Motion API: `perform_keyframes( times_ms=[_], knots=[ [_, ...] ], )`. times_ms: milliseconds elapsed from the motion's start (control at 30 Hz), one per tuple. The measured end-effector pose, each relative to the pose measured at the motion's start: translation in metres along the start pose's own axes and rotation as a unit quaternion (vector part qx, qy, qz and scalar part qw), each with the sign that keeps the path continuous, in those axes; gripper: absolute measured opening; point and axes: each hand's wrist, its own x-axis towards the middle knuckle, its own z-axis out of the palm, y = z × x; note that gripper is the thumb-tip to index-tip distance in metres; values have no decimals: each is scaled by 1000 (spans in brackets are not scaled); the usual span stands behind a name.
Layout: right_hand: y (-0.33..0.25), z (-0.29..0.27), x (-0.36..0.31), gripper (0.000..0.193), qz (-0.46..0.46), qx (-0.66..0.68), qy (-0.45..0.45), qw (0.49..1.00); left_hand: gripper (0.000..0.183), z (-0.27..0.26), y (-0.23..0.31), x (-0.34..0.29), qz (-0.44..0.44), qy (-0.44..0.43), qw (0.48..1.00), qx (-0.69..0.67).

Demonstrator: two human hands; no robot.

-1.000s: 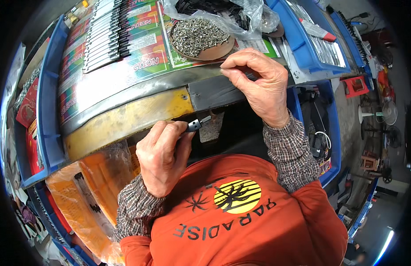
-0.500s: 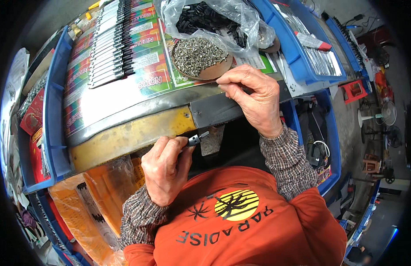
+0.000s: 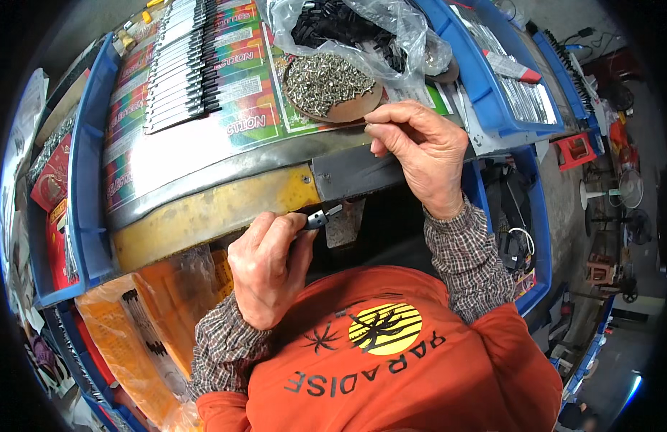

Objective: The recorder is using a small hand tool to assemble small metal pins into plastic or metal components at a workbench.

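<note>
Low in front of the table edge, my left hand [image 3: 265, 263] is closed around a small black-handled piece [image 3: 317, 219]. Its black end has small holes, and a short metal tip points right; the rest is hidden in my fingers. My right hand [image 3: 430, 155] is pinched at the near rim of a round brown dish [image 3: 353, 110]. Whatever is between its fingertips is too small to make out. Many tiny silver metal fasteners [image 3: 322, 85] are heaped in the dish. A row of slim silver-and-black pieces [image 3: 178, 72] lies at the table's left.
Behind the dish, a clear plastic bag [image 3: 420, 36] holds many black parts [image 3: 326, 27]. Blue bins stand at the left [image 3: 88, 180] and right [image 3: 484, 86]. A yellow-and-grey strip [image 3: 225, 209] runs along the table edge, with an orange plastic-wrapped crate [image 3: 168, 302] below.
My right hand has shifted slightly right and stays pinched beside the dish. My left hand keeps its grip on the black-handled piece, which has moved a little upward. The view has tilted slightly.
</note>
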Motion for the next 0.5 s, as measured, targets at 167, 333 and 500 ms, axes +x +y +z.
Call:
perform_keyframes(
  times_ms=[167,333,500],
  knots=[
    [-2,1,-7,5,3,14,-3,1000,22,1,0,1,0,3,1000,-12],
    [-17,9,-19,11,-71,-84,-96,989,18,-2,4,0,-21,-7,1000,-11],
    [-18,21,-37,11,-108,-48,-145,982,15,-2,9,0,-34,-19,999,-21]
  ],
)
